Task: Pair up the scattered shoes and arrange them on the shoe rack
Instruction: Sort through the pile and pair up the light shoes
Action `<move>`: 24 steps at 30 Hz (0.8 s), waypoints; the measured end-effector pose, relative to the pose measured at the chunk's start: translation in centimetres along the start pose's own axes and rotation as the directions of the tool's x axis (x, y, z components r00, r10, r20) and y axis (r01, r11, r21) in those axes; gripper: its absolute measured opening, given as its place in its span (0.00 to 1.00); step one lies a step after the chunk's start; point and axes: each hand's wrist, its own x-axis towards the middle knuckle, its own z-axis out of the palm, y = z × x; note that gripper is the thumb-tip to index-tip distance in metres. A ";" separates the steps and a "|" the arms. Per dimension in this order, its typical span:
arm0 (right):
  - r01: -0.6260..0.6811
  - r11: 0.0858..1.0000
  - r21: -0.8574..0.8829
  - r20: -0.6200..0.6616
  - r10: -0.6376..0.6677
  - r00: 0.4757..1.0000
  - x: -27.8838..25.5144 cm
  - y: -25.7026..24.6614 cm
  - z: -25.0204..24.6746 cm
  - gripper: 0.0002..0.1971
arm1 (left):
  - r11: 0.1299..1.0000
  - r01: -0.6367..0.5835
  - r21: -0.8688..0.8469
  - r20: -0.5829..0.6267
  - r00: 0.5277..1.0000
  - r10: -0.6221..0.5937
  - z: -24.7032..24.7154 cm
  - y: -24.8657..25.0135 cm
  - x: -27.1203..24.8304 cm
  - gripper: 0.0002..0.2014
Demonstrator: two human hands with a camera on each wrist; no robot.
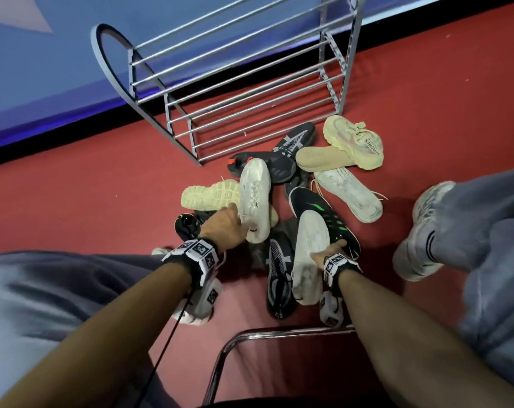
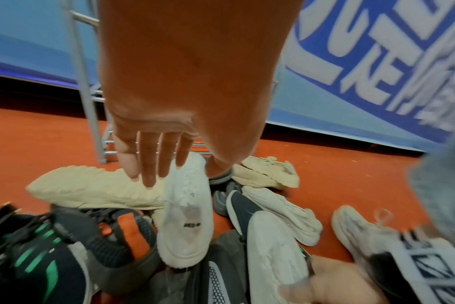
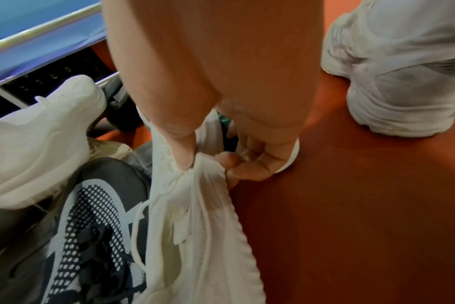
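Note:
Several loose shoes lie heaped on the red floor in front of a grey metal shoe rack (image 1: 235, 83), whose bars hold nothing. My left hand (image 1: 227, 226) (image 2: 183, 174) holds one white shoe (image 1: 254, 195) (image 2: 187, 222) between fingers and thumb, its sole turned up over the heap. My right hand (image 1: 327, 253) (image 3: 208, 164) pinches the upper of a second white shoe (image 1: 308, 254) (image 3: 195, 236), with the thumb on one side and curled fingers on the other. That shoe leans against a black shoe with green stripes (image 1: 317, 207).
Around the held shoes lie beige shoes (image 1: 210, 194) (image 1: 352, 139), a dark shoe with white mesh (image 1: 279, 275) (image 3: 91, 216), another black-and-green shoe (image 2: 34, 257) and a pale shoe sole-up (image 1: 349, 192). My own foot in a white sneaker (image 1: 420, 231) stands right. A chrome chair frame (image 1: 264, 334) is near.

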 end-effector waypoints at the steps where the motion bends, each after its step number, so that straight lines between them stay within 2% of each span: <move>1: 0.004 1.000 -0.005 0.016 -0.004 1.000 0.1 -0.2 0.2 0.48 | 0.998 0.032 -0.054 -0.015 0.999 -0.033 0.2 -0.5 0.5 0.21; 3: 0.028 0.999 -0.042 0.049 -0.026 0.998 0.1 -0.7 0.7 0.46 | 0.983 0.110 -0.145 -0.027 0.993 -0.115 0.9 -1.1 1.5 0.21; 7: 0.030 0.998 -0.062 0.075 -0.026 0.997 1.3 -1.0 0.8 0.49 | 0.953 0.208 -0.220 0.006 0.977 -0.211 4.5 -0.9 3.2 0.30; 9: 0.042 0.997 -0.063 0.102 -0.035 0.994 1.7 -1.1 -0.1 0.48 | 0.949 0.203 -0.241 0.018 0.979 -0.205 6.5 -0.2 3.8 0.30; 11: 0.108 0.993 -0.057 0.138 -0.100 0.985 2.2 -1.2 -0.9 0.45 | 0.962 0.172 -0.210 0.025 0.985 -0.170 8.4 0.4 4.2 0.30; 14: 0.177 0.984 -0.028 0.172 -0.169 0.970 2.7 -1.1 -1.7 0.46 | 0.989 0.121 -0.086 -0.009 0.992 -0.122 10.5 0.7 4.5 0.24; 16: 0.199 0.980 0.009 0.190 -0.197 0.962 3.2 -0.9 -2.0 0.47 | 0.985 0.137 -0.101 -0.039 0.989 -0.142 11.1 0.7 4.6 0.20; 18: 0.222 0.975 0.018 0.199 -0.221 0.955 3.1 -1.1 -2.4 0.45 | 0.988 0.115 -0.105 0.026 0.993 -0.112 11.6 0.3 4.9 0.18; 21: 0.240 0.970 0.026 0.184 -0.240 0.953 3.1 -1.3 -2.6 0.41 | 0.975 0.125 -0.186 0.058 0.992 -0.116 12.0 -0.5 5.3 0.26; 24: 0.276 0.960 0.049 0.184 -0.281 0.942 2.6 -1.3 -2.8 0.36 | 0.964 0.134 -0.229 -0.004 0.990 -0.138 12.4 -1.2 5.1 0.28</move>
